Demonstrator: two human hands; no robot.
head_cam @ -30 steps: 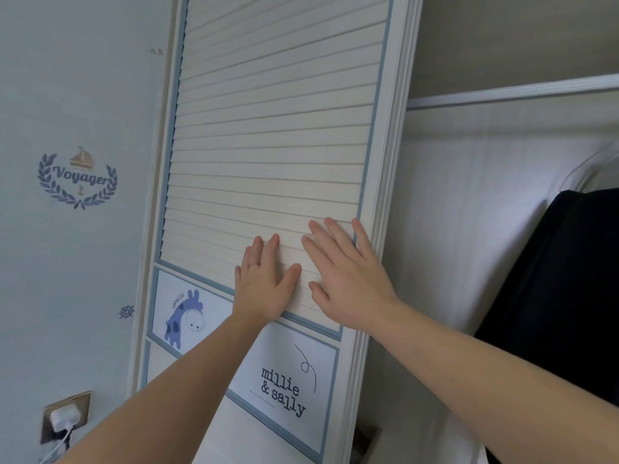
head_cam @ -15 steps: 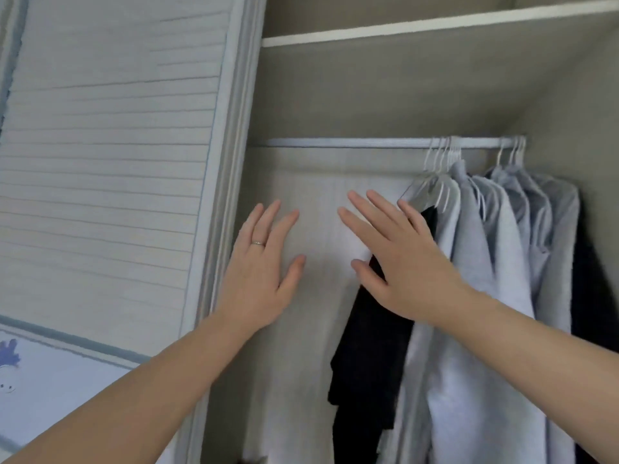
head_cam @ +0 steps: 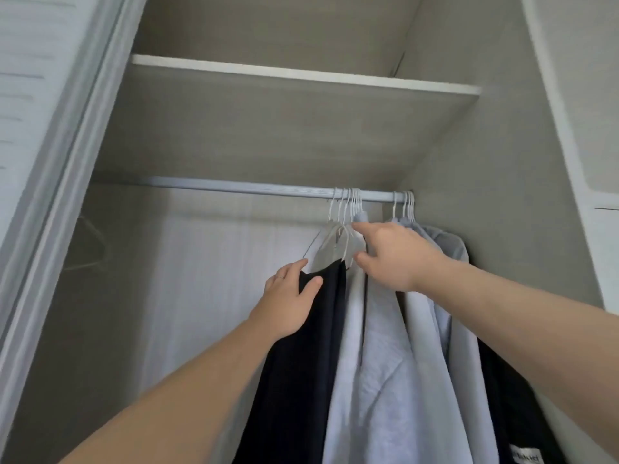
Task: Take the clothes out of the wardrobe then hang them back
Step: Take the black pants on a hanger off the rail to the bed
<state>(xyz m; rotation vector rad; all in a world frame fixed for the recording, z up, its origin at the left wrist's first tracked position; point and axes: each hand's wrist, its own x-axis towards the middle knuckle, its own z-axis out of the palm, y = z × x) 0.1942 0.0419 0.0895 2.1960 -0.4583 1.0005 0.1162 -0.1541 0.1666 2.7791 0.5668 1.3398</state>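
A wardrobe door runs down the left of the frame. Inside, a shelf spans the upper middle, a rail below it. At the rail's right end hangers bunch (two clusters, a gap between), clothes hanging beneath at lower right. The left hand holds the edge of the leftmost garment; the right hand touches the hangers above it.

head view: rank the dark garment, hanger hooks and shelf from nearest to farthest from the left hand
1. dark garment: gripped by the left hand.
2. hanger hooks: up and right, on the rail.
3. shelf: highest, overhead.
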